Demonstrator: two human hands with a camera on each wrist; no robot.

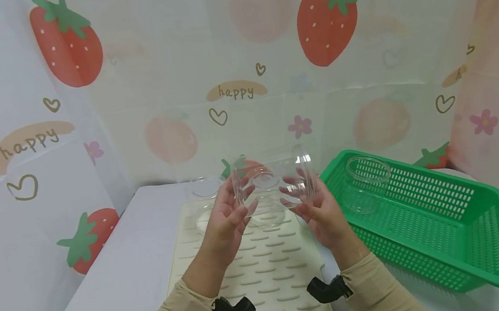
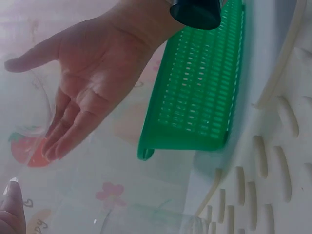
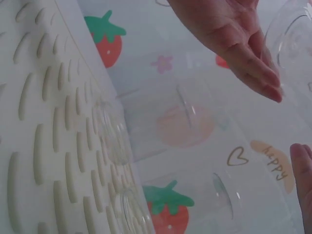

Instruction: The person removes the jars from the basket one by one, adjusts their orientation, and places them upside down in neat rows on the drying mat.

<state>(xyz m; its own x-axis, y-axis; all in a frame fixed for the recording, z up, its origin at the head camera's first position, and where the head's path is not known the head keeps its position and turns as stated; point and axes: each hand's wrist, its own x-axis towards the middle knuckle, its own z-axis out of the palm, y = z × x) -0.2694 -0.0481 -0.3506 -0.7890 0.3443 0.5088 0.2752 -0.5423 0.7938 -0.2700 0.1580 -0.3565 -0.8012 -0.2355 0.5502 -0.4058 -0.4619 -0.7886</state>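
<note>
Both hands hold a clear cup [image 1: 271,166] on its side in the air. My left hand [image 1: 224,220] grips the cup's left end, its thumb in front and its fingers seen through the wall. On the other end is my right hand [image 1: 323,214], fingers spread behind the clear wall. Part of the held cup [image 3: 296,44] shows at the right wrist view's edge. Below and behind the hands, two more clear cups stand on a cream ridged mat [image 1: 254,278]: one at the far left [image 1: 204,187], one near the middle [image 1: 269,220].
A green perforated basket [image 1: 436,252] stands on the right, with a clear cup [image 1: 365,193] in its far left corner. White cloth covers the table [image 1: 118,263]. A strawberry-print sheet [image 1: 176,81] hangs close behind.
</note>
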